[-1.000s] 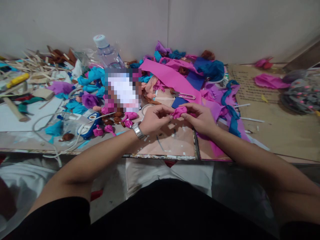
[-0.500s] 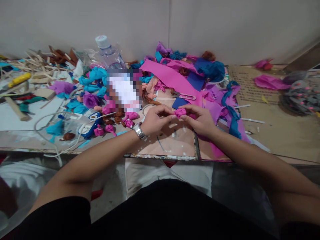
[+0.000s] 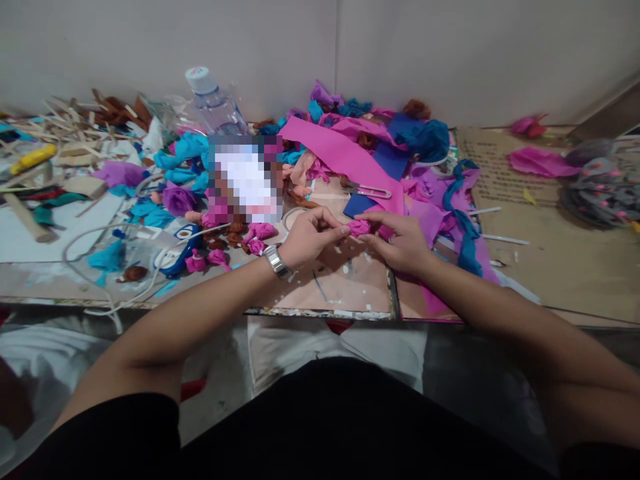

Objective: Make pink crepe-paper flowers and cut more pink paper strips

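Pink paper bundle (image 3: 359,228), long axis sideways, between fingers (image 3: 343,231).

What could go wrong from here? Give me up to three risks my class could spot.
1. The crumpled pink piece is between the fingertips of the left hand and right hand; too hard a pinch might crush or tear it.
2. A slim metal tool lies just beyond the hands, so a careless reach could knock it.
3. The white cable loops over the table's front edge, where an arm might snag it.
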{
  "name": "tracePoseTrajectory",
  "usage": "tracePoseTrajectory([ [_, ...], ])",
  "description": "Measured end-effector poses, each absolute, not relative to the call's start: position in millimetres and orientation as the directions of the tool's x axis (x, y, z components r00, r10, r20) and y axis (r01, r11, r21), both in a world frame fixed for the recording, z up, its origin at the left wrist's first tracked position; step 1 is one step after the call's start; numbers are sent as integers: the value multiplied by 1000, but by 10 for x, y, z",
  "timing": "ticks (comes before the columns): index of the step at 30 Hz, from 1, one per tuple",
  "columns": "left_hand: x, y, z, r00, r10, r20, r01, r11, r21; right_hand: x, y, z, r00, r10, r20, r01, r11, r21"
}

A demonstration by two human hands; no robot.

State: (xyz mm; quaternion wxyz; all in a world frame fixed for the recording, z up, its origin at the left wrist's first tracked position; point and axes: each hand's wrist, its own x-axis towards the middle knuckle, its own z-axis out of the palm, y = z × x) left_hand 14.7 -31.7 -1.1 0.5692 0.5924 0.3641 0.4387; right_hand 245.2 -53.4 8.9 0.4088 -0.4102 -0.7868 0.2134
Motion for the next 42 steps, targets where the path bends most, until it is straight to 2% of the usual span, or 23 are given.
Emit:
tracePoseTrajectory([
  [3,154,-307,-5,402,914,52,-134,2,991,2464,-522,90,-340,797,498,484,603,-634],
  [5,153,-302,3,414,910,29,-106,16,994,2472,-513,89,-348,788,508,489,615,-619],
  [12,152,-343,5,367,919,148,53,-179,982,2485,-500,66,-346,789,507,507,612,-607],
  [22,137,-401,8,399,906,140,181,-228,957,2465,-500,75,-352,793,497,509,608,-609],
  [32,125,-376,6,453,869,197,201,-315,927,2478,-529,121,-503,746,436,422,652,-629],
  [35,127,-392,21,500,842,201,209,-343,916,2462,-543,111,-507,766,395,427,621,-657],
  [38,127,-410,40,544,821,170,202,-325,924,2450,-552,104,-482,792,373,445,589,-675],
  [42,127,-412,25,595,796,113,186,-273,944,2453,-545,113,-547,743,387,399,637,-659],
])
